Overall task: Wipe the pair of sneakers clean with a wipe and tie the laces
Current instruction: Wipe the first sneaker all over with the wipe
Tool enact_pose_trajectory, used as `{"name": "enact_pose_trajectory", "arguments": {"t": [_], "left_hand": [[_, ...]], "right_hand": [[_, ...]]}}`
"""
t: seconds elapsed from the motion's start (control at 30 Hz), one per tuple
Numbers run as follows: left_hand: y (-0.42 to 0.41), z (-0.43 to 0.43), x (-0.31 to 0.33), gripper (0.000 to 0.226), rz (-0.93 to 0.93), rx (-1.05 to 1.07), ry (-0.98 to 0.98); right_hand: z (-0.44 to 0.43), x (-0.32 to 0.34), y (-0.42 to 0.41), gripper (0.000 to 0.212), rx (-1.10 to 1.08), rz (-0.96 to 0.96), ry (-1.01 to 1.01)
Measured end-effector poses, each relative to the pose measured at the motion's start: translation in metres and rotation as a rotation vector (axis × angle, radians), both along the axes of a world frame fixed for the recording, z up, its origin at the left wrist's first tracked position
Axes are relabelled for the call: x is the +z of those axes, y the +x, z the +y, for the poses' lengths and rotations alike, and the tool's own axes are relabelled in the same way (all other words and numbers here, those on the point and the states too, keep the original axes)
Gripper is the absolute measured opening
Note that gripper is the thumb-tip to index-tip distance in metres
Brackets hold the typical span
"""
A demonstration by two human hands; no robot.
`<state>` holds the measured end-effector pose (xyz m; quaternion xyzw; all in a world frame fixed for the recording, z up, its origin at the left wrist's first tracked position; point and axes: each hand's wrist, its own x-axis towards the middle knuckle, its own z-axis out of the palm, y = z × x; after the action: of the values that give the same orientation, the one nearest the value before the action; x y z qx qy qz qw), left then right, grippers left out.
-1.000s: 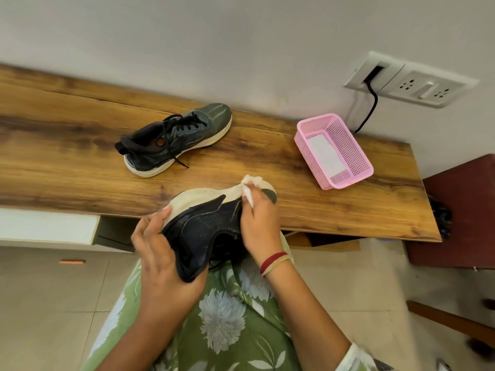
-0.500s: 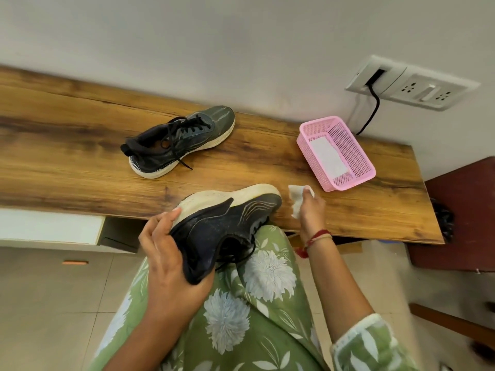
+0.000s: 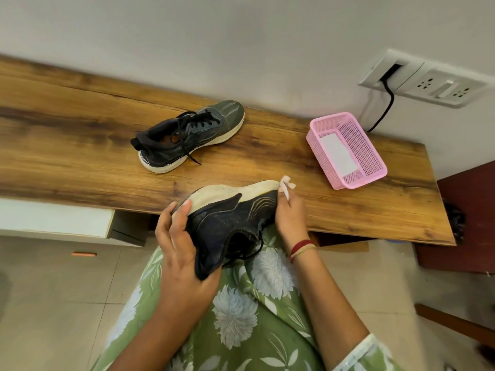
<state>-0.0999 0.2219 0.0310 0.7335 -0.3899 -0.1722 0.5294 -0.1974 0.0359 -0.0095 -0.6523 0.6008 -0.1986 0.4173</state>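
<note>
My left hand (image 3: 179, 253) grips the heel end of a dark sneaker (image 3: 230, 218), held on its side over my lap with the pale sole facing the wooden table (image 3: 80, 156). A crumpled white wipe (image 3: 286, 184) is pinched in my right hand (image 3: 290, 215) and pressed against the toe end of that sole. The other dark sneaker (image 3: 190, 136) lies on the table, toe toward the wall, its black laces loose and trailing.
A pink mesh basket (image 3: 375, 156) holding a white sheet stands at the table's right end. Behind it a wall socket plate (image 3: 426, 79) has a black cable hanging down. A dark red chair (image 3: 466, 223) stands to the right. Tiled floor lies below.
My right hand with the wipe swung off the toe to the right, then came back against the toe end of the sole. The held sneaker stayed in my left hand.
</note>
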Motion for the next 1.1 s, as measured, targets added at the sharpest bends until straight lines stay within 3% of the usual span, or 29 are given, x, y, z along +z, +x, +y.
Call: {"name": "enact_pose_trajectory", "arguments": {"t": [0.33,0.43,0.57,0.63,0.7,0.73,0.83,1.0,1.1], "left_hand": [[-0.003,0.001,0.002,0.08,-0.027,0.018,0.036],[-0.003,0.002,0.002,0.078,-0.044,0.022,0.037],[-0.003,0.0,0.001,0.078,-0.033,0.027,0.049],[-0.004,0.0,0.002,0.078,-0.022,0.033,0.052],[-0.004,0.0,0.003,0.079,-0.022,0.032,0.057],[-0.004,0.0,0.003,0.08,-0.031,0.03,0.057],[-0.003,0.0,0.003,0.082,-0.054,0.028,0.054],[-0.002,0.001,0.002,0.085,-0.002,0.019,0.086],[-0.001,0.002,0.002,0.082,0.026,0.016,0.095]], "right_hand": [[0.067,0.068,0.023,0.039,0.401,0.09,-0.143],[0.075,0.084,0.024,0.038,0.412,0.049,-0.136],[0.086,0.108,0.024,0.037,0.472,-0.134,-0.073],[0.085,0.117,0.019,0.033,0.531,-0.326,0.107],[0.078,0.125,0.014,0.027,0.397,-0.58,0.384],[0.071,0.122,0.012,0.026,0.255,-0.655,0.428],[0.059,0.106,0.015,0.031,0.006,-0.42,0.132],[0.088,0.096,0.042,0.035,0.386,-0.045,-0.076],[0.099,0.1,0.046,0.042,0.493,0.006,-0.185]]}}
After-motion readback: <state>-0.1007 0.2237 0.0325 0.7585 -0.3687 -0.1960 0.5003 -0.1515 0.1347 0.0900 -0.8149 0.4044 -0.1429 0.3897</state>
